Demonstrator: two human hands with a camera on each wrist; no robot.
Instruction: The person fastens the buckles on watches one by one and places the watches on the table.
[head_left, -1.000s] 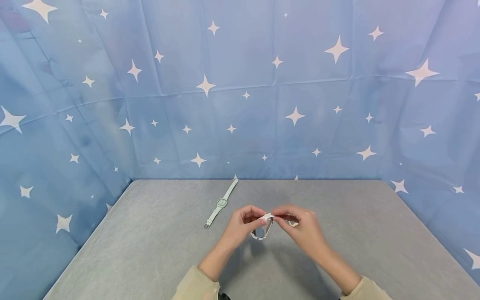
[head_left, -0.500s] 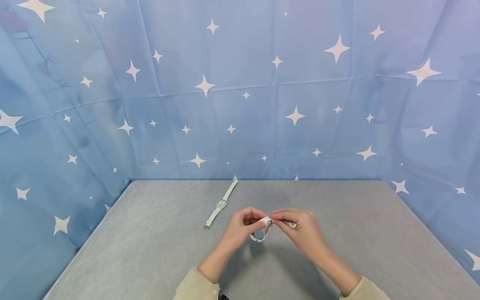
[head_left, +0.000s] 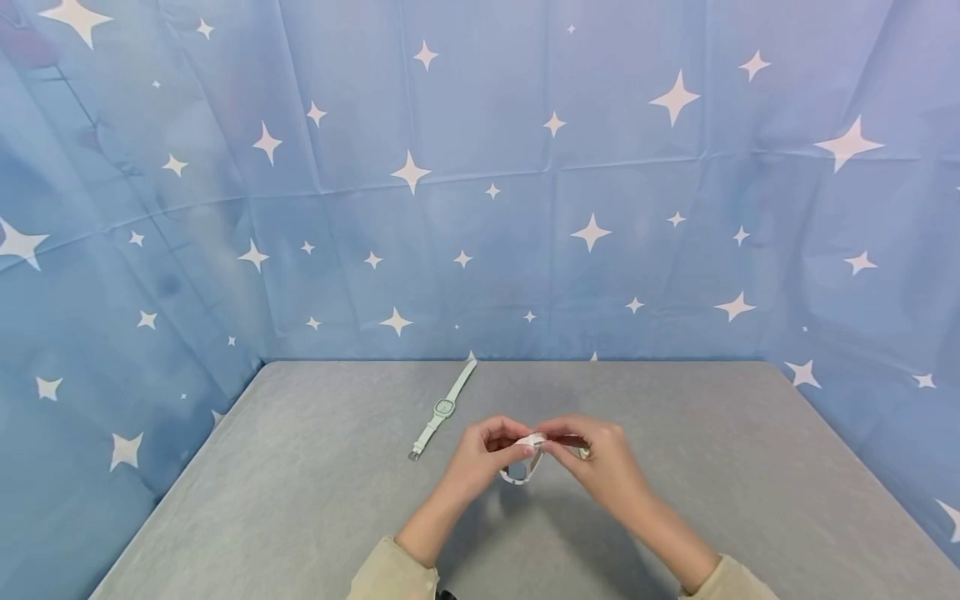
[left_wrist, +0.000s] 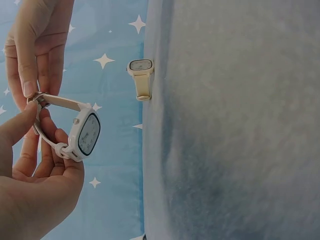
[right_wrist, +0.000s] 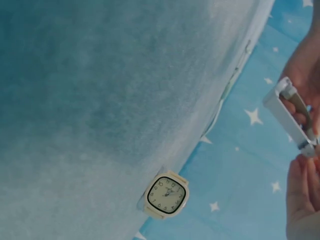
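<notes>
A white wristwatch [head_left: 516,477] hangs above the table between my two hands, its strap bent into a loop. My left hand [head_left: 477,457] pinches the strap near its ends. From the other side, my right hand [head_left: 602,457] pinches the strap at the buckle end. In the left wrist view the square dial [left_wrist: 89,134] faces outward, and a metal buckle [left_wrist: 37,98] shows between the fingertips. Fingers partly cover how the strap ends meet.
A pale green wristwatch [head_left: 444,407] lies stretched out on the grey table [head_left: 300,467], left of the hands. Beyond my right hand lies a cream wristwatch [right_wrist: 167,195], mostly hidden in the head view. A blue star-printed cloth [head_left: 510,250] stands behind the table.
The hands and white wristwatch have shifted very slightly downward. At the top of the loop, the fingers have adjusted a little on the strap. Both hands keep their pinch.
</notes>
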